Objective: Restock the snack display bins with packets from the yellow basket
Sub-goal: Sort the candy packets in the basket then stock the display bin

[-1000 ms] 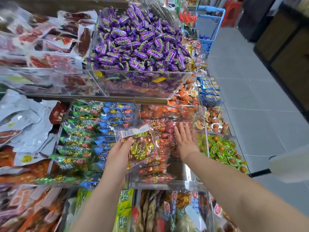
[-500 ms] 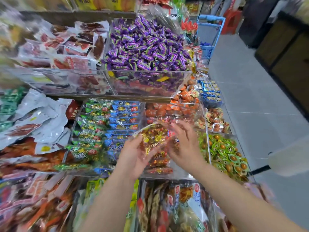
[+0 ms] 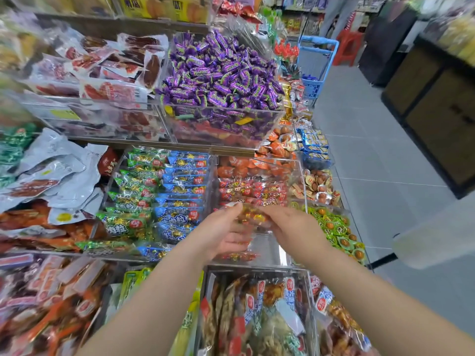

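Left grip (image 3: 223,235) and right grip (image 3: 295,227) hold a packet (image 3: 253,216) over the clear bin (image 3: 270,251); purple candies (image 3: 221,73) at twelve o'clock.

Grey tiled floor (image 3: 372,163); dark wood counter (image 3: 437,119) right; red stool (image 3: 347,47) far end; blue basket (image 3: 314,86) beside shelving.

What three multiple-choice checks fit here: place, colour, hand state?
1. The packet in hand is over: A the floor; B the bin of red packets; C a blue basket.
2. The candies heaped in the upper bin are: A white; B black; C purple.
3. The left hand is: A gripping the packet; B hanging empty; C out of view.
Answers: B, the packet sits above that bin's front; C, purple wrappers fill the heap; A, its thumb and fingers pinch it, and the right hand holds the other end.
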### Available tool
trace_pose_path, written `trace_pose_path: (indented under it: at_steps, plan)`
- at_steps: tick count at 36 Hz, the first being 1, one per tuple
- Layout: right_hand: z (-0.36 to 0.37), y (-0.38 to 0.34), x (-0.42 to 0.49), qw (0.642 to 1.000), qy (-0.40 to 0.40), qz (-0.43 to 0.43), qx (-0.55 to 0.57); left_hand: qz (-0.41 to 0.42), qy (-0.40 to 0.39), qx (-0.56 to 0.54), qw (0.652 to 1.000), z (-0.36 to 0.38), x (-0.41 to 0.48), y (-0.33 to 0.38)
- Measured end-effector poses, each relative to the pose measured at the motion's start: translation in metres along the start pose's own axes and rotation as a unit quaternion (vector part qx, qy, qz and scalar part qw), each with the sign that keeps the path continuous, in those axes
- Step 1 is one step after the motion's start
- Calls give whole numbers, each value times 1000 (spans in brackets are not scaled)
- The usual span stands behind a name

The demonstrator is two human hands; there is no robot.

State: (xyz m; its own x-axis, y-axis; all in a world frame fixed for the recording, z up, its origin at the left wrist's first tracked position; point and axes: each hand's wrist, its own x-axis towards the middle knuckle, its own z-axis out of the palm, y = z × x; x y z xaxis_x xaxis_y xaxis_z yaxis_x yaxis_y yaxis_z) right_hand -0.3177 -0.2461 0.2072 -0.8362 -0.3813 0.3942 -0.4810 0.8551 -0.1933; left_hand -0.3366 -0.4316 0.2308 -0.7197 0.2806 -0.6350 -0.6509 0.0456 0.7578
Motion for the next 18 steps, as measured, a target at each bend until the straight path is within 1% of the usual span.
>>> trace_pose_path:
  at_steps: [1,2,3,4,5,6,7,8,10,11,12,14,16,18]
  plan:
    - [-3,3,3,998,-30,57,12,9,22,67,997,-4,2,3]
    - [-5,9,6,992,-55,116,21,37,66,139,987,-9,5,5]
    - [-6,16,9,983,-78,164,22,84,130,211,965,-15,10,7]
    - [-6,24,14,974,-106,198,10,144,203,280,927,-23,16,8]
    - [-6,31,20,966,-140,219,-10,200,264,339,880,-30,23,9]
    - [-6,38,26,957,-173,231,-34,236,304,388,837,-36,29,11]
    - [-5,44,32,946,-208,242,-54,245,327,438,801,-41,37,12]
    - [-2,48,39,934,-244,251,-68,218,332,494,774,-46,46,13]
    - [8,53,51,908,-320,254,-95,128,312,587,736,-52,63,13]
    - [16,54,57,897,-352,244,-105,100,303,608,727,-54,71,11]
    - [25,54,62,890,-378,230,-111,85,299,614,726,-56,78,8]
    - [44,54,70,879,-412,205,-126,80,301,615,724,-59,88,-2]
    - [60,54,74,873,-421,200,-145,86,320,622,709,-60,94,-8]
    - [73,56,73,876,-403,216,-156,93,333,621,704,-59,97,-11]
